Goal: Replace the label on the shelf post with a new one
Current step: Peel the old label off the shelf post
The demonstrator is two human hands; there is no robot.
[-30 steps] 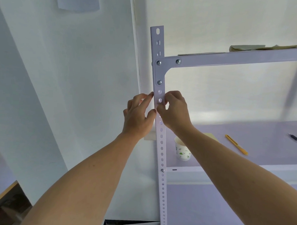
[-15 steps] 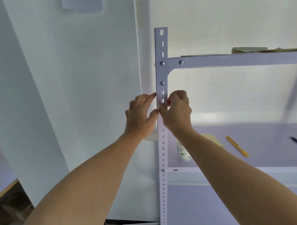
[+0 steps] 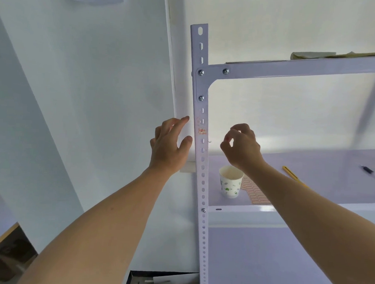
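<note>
The white perforated shelf post (image 3: 202,112) stands upright in the middle of the view. A small remnant of red-printed label (image 3: 202,131) sticks to its front face. My left hand (image 3: 171,145) hovers just left of the post with relaxed fingers, apart from the metal. My right hand (image 3: 241,147) is right of the post, off it, fingers curled. Its thumb and forefinger pinch a tiny reddish scrap of the old label (image 3: 226,139). A sheet of red labels (image 3: 255,192) lies on the shelf behind my right forearm.
A paper cup (image 3: 231,182) with green print stands on the middle shelf (image 3: 310,164) near the post. A yellow utility knife (image 3: 291,174) and a pen (image 3: 372,173) lie further right. Folded paper (image 3: 310,55) rests on the top shelf. An open box (image 3: 161,280) sits below.
Both hands have come off the post, the right one pulling away to the right with a scrap pinched. The label remnant and the cup are now uncovered.
</note>
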